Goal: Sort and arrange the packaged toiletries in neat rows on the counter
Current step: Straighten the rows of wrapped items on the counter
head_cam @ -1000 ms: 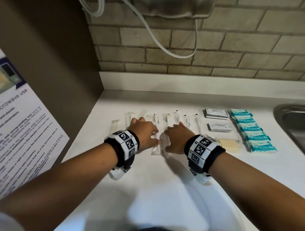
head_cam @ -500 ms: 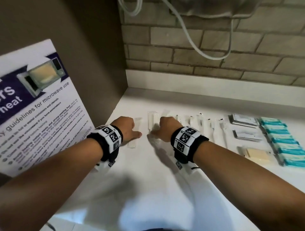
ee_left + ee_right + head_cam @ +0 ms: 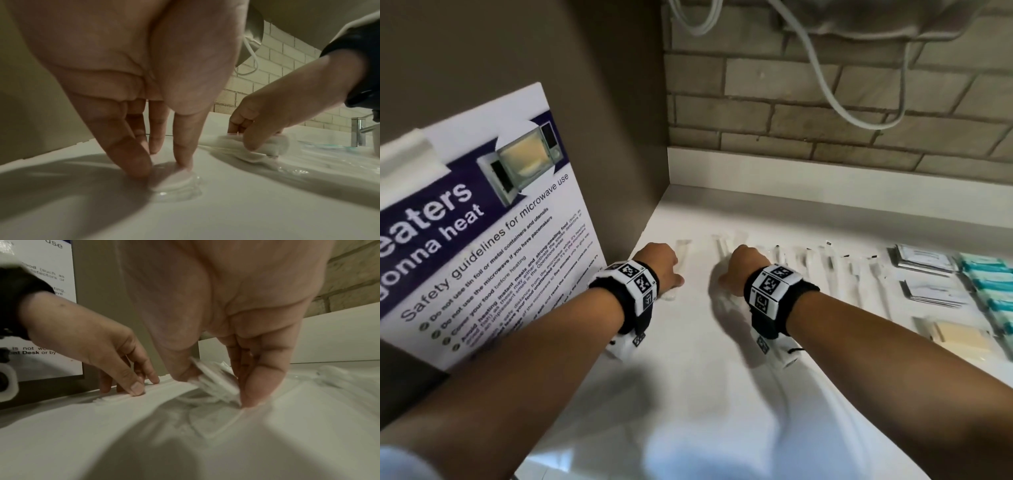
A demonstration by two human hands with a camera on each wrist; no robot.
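Long clear-wrapped white toothbrush packets lie side by side on the white counter. My left hand is at the far-left packet. The left wrist view shows its fingers straight, the thumb pressing the packet's end flat onto the counter. My right hand is just to the right, on the neighbouring packet. In the right wrist view, thumb and fingers pinch that packet's near end, which is tilted up off the surface.
More wrapped toothbrushes continue to the right, then grey sachets, teal packets and a yellowish bar. A microwave-safety poster and brown side wall close off the left. A tap stands far right.
Both hands have moved left along the row, from the middle packets to the two leftmost ones. The right hand has taken hold of a packet's end and the view has swung left.
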